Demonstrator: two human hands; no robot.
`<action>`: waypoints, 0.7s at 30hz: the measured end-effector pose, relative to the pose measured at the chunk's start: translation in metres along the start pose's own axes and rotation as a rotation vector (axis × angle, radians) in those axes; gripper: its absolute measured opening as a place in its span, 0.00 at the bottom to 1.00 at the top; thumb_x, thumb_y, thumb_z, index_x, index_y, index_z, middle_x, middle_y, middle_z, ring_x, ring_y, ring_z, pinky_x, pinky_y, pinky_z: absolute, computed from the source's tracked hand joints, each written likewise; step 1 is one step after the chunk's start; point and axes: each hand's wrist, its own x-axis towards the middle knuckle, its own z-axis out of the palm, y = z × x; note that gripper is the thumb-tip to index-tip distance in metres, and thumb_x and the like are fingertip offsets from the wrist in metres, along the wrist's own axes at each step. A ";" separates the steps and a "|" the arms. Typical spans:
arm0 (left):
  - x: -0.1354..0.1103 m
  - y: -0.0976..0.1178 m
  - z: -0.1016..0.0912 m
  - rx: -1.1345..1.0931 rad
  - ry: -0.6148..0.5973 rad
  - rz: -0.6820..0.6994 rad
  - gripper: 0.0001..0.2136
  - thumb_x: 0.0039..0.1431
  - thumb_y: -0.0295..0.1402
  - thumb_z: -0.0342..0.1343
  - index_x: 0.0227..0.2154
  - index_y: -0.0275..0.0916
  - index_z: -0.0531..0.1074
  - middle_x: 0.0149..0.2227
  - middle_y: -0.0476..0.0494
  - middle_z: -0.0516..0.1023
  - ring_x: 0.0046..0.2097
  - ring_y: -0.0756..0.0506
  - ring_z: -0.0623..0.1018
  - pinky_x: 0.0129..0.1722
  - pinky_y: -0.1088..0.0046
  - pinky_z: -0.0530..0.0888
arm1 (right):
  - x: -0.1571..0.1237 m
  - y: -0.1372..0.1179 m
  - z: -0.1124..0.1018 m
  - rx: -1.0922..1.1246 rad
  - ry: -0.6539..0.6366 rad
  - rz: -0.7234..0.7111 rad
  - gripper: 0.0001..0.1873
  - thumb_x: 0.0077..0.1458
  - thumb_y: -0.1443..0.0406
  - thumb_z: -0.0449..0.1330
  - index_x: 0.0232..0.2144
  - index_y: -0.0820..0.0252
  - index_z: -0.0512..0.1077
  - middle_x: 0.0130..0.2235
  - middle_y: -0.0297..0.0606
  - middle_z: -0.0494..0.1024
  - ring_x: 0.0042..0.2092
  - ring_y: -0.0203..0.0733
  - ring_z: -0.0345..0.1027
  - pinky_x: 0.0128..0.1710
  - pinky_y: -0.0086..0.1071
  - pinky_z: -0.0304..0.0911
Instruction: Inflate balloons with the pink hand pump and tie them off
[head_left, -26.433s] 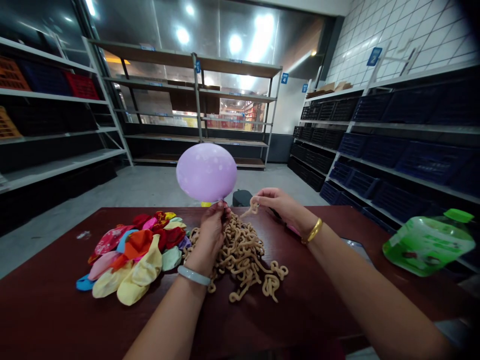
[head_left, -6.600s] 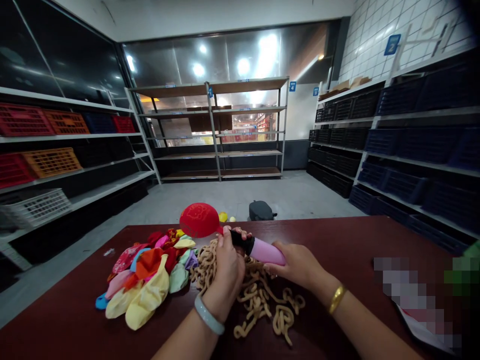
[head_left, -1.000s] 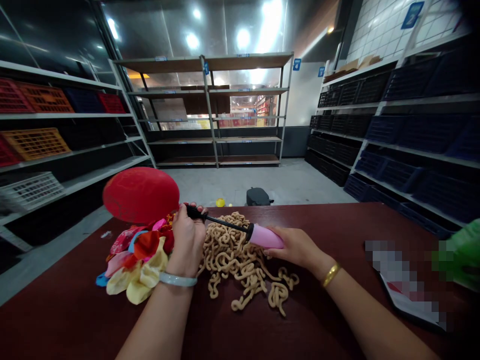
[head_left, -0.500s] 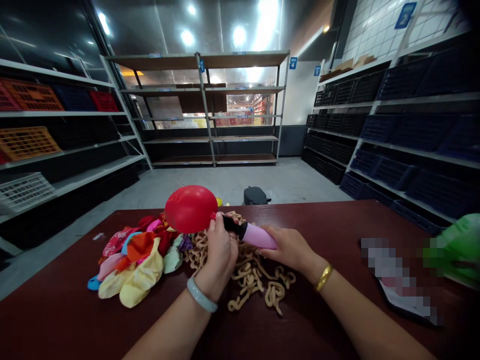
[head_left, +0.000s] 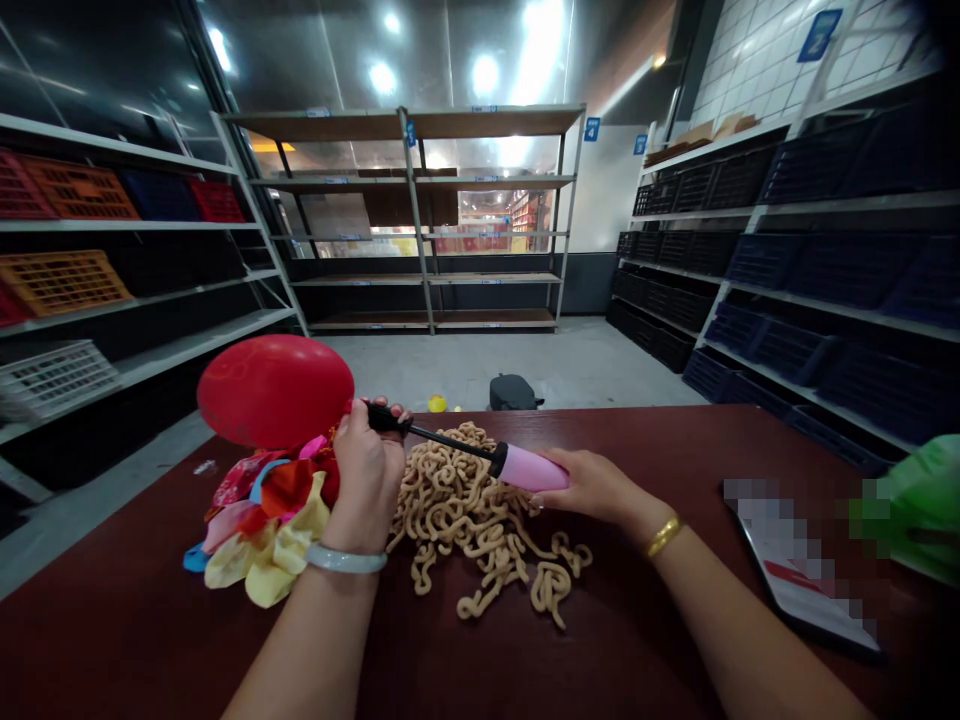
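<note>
A swollen red balloon (head_left: 275, 390) sits at the left, its neck on the black nozzle end of a pink-and-black hand balloon pump (head_left: 529, 468). My left hand (head_left: 366, 475) is closed round that black end and the balloon's neck. My right hand (head_left: 596, 488) grips the pink barrel, and a long stretch of black rod shows between the two hands. Beneath the pump lies a heap of tan, curly, cord-like pieces (head_left: 457, 500). Beside my left wrist is a pile of limp balloons (head_left: 259, 535) in yellow, red, pink and blue.
Everything lies on a dark red table (head_left: 645, 620). A partly blurred flat panel (head_left: 802, 570) and a green bag (head_left: 919, 510) are at the right. A dark grey case (head_left: 514, 391) stands on the floor beyond. Shelves (head_left: 420, 180) line the room, with crates (head_left: 64, 280) at the left.
The red balloon has grown larger and shifted left with my left hand. The pump has been drawn apart, baring its black rod. My right hand has moved slightly right.
</note>
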 end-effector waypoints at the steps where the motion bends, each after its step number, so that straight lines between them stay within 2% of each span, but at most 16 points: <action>1: -0.001 -0.002 0.001 -0.003 -0.011 0.009 0.08 0.55 0.30 0.58 0.30 0.40 0.62 0.26 0.50 0.69 0.25 0.49 0.71 0.26 0.72 0.68 | 0.000 0.001 0.000 -0.003 0.001 0.003 0.32 0.49 0.48 0.62 0.56 0.47 0.67 0.46 0.35 0.79 0.43 0.49 0.73 0.39 0.35 0.62; 7: -0.024 -0.025 0.010 0.002 -0.017 -0.033 0.11 0.53 0.32 0.60 0.31 0.40 0.61 0.26 0.51 0.68 0.25 0.50 0.71 0.27 0.73 0.68 | 0.000 0.000 0.006 -0.057 0.003 -0.010 0.32 0.49 0.47 0.62 0.55 0.50 0.68 0.44 0.37 0.79 0.43 0.50 0.73 0.39 0.35 0.62; 13: -0.073 -0.049 0.031 0.002 -0.087 -0.145 0.11 0.56 0.35 0.59 0.31 0.41 0.61 0.28 0.51 0.69 0.27 0.51 0.71 0.29 0.73 0.69 | -0.001 -0.011 0.016 -0.045 0.042 -0.004 0.35 0.51 0.46 0.60 0.58 0.50 0.64 0.47 0.39 0.78 0.45 0.51 0.73 0.40 0.37 0.62; 17: -0.092 -0.049 0.042 0.010 -0.088 -0.152 0.10 0.57 0.36 0.58 0.31 0.41 0.62 0.28 0.51 0.68 0.27 0.52 0.70 0.31 0.74 0.70 | -0.002 -0.018 0.022 -0.026 0.085 -0.020 0.35 0.52 0.46 0.59 0.58 0.52 0.63 0.49 0.40 0.77 0.46 0.52 0.72 0.42 0.37 0.63; 21: -0.091 -0.041 0.045 0.031 -0.088 -0.135 0.10 0.57 0.37 0.59 0.31 0.40 0.63 0.28 0.51 0.68 0.26 0.52 0.69 0.29 0.75 0.69 | -0.001 -0.026 0.028 -0.004 0.117 -0.039 0.36 0.52 0.47 0.60 0.60 0.52 0.61 0.52 0.41 0.75 0.49 0.52 0.71 0.46 0.39 0.63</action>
